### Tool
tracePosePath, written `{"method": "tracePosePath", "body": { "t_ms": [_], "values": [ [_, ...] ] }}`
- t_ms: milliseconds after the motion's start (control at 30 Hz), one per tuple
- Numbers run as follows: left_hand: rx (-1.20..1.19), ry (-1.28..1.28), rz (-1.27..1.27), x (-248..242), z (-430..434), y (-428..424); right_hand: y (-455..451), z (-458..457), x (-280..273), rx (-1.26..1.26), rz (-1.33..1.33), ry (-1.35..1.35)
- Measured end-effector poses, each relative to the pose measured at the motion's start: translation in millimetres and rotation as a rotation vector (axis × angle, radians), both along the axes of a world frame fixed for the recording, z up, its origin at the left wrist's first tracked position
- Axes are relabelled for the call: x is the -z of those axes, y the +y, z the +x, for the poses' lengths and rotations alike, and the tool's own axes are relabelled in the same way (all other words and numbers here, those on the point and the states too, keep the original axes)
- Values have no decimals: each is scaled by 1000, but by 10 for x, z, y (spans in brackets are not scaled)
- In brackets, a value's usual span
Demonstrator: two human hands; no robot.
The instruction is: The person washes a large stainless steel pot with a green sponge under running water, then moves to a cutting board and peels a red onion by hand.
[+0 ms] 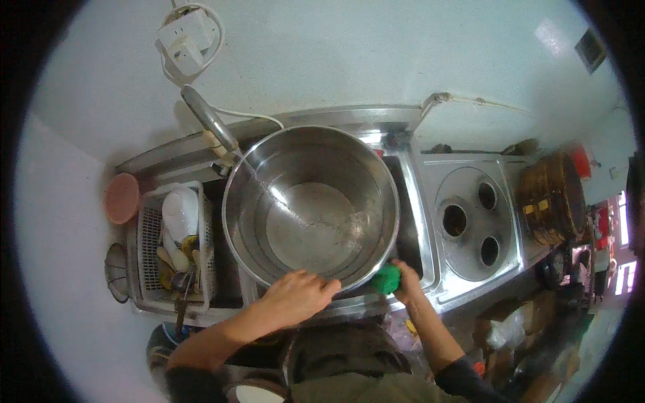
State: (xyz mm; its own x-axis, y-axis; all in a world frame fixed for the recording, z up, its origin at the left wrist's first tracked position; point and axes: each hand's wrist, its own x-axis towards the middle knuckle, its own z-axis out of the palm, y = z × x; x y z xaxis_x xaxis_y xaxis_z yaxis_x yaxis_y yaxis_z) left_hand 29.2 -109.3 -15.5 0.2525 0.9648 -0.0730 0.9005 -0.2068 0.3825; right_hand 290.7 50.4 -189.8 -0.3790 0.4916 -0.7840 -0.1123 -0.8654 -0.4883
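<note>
A large stainless steel pot (315, 221) stands in the sink (421, 221), its mouth facing up toward me. From a metal faucet (209, 118) at the upper left, a thin stream of water (272, 191) runs into the pot, where shallow water seems to cover the bottom. My left hand (302, 297) grips the near rim, its fingertips curled over the edge. In my right hand (407, 283) is a green scrubbing pad (386, 279), held against or just beside the outer wall at the pot's lower right. Part of that hand is hidden behind the pad.
Left of the pot, a white plastic basket (205, 194) holds bowls and utensils. A pink basin (121, 198) and a wire strainer (117, 272) lie beyond it. To the right are a steel panel with three round holes (473, 176) and a wooden barrel (552, 199). An electrical socket (186, 38) hangs above.
</note>
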Motion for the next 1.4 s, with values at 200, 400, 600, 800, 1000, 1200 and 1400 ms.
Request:
{"method": "tracePosePath", "body": {
  "t_ms": [200, 400, 600, 800, 1000, 1200, 1400],
  "values": [
    [4, -20, 88, 23, 5, 4, 395, -379, -924, 39, 412, 348],
    [-62, -194, 176, -120, -5, -15, 799, -517, -1233, 80, 650, 179],
    [-973, -844, 752, 172, -877, -205, 587, 609, -851, 56, 1214, -317],
    [-1216, -427, 597, 1446, -2850, 159, 308, 1285, 67, -573, 1225, -915],
    [-1142, -292, 426, 2207, -3565, 295, -31, 1406, 170, -522, 1330, -982],
    [-1021, -160, 484, 2269, -3633, 212, -146, 1314, 217, -557, 1281, -1146],
    [-1034, -154, 517, 2139, -3390, 197, 533, 989, 465, -802, 1520, -1223]
  ]
}}
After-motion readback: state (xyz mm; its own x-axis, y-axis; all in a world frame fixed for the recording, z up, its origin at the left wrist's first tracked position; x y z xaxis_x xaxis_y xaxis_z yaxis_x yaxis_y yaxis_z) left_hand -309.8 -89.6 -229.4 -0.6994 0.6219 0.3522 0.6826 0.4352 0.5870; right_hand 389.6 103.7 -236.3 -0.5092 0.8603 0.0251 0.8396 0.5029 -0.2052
